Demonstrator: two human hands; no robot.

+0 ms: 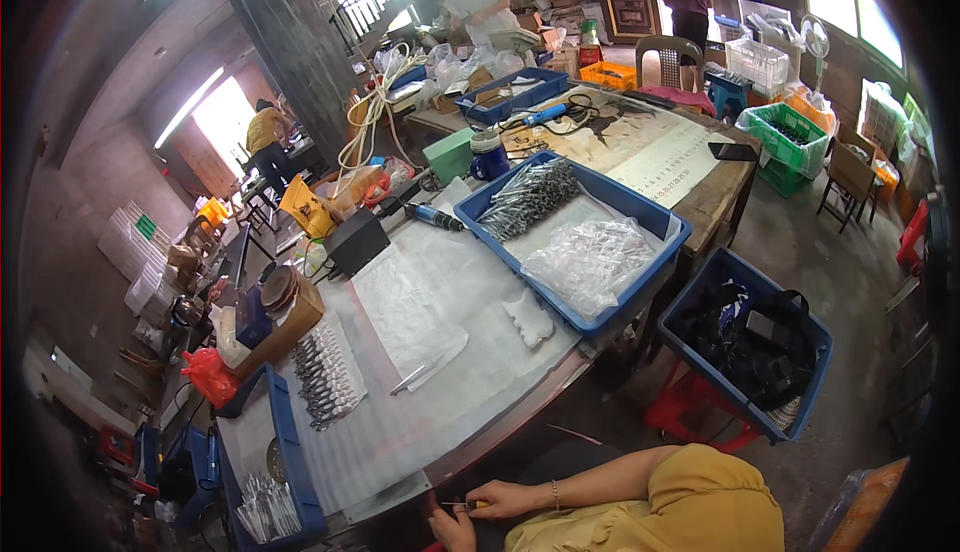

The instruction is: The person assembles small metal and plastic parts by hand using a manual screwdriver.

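Low at the table's front edge, my right hand (503, 499) grips a small yellow-handled screwdriver (480, 504), its thin metal shaft pointing left. My left hand (453, 529) is closed just beside the shaft's tip; what its fingers hold is too small to make out. Left of both hands, a blue tray (297, 457) contains slim white-and-silver pieces (268, 508). Beyond it, rows of silver metal parts (325, 377) lie on the pale table covering. A thin silver, pen-like piece (408, 380) rests on a white sheet (405, 317).
A larger blue tray (520, 277) holds many metal parts (530, 195) and a clear plastic bag (590, 264). At right, a blue bin (815, 372) with black items sits on a red stool (690, 407). A blue power tool (435, 216) lies farther back; several people are beyond.
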